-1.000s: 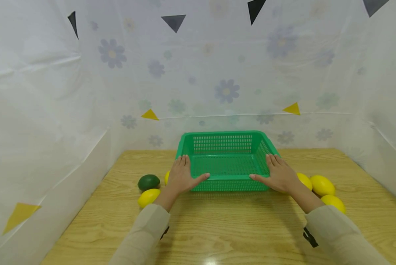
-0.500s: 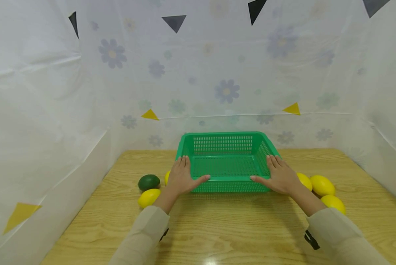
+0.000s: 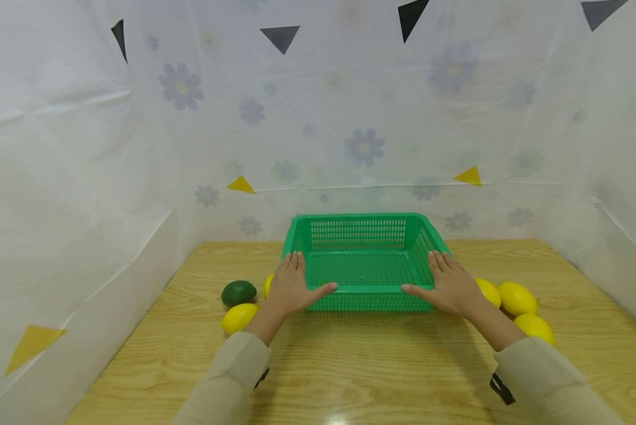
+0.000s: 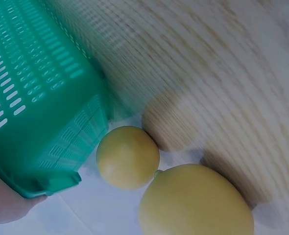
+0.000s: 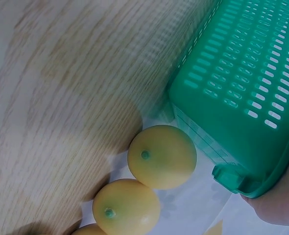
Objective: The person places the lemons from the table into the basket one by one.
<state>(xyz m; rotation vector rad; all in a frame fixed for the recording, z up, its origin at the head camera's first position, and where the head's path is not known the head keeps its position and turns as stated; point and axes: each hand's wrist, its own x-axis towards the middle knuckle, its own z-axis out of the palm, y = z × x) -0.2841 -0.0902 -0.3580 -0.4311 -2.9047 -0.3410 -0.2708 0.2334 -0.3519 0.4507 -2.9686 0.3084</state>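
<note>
Over a wood-grained table, yellowish under the head camera and shiny enough to hold a spot of glare near its front, a green perforated basket stands towards the back, about midway across; the left hand lies on its near left corner, fingers straight over the side rim and thumb stretched along the front rim; the right hand mirrors it at the near right corner, likewise outstretched and laid on the plastic; beside the left hand sit a dark green fruit, a yellow fruit just in front of it and another yellow fruit partly hidden by the hand; by the right forearm a group of three yellow fruits rests on the wood, two of them touching in the right wrist view; pale sleeves reach in from the near side; white sheeting encloses the table at the back and both sides, its back wall printed with faded flowers; dark triangles show high on the sheeting, yellow triangles lower down.
</note>
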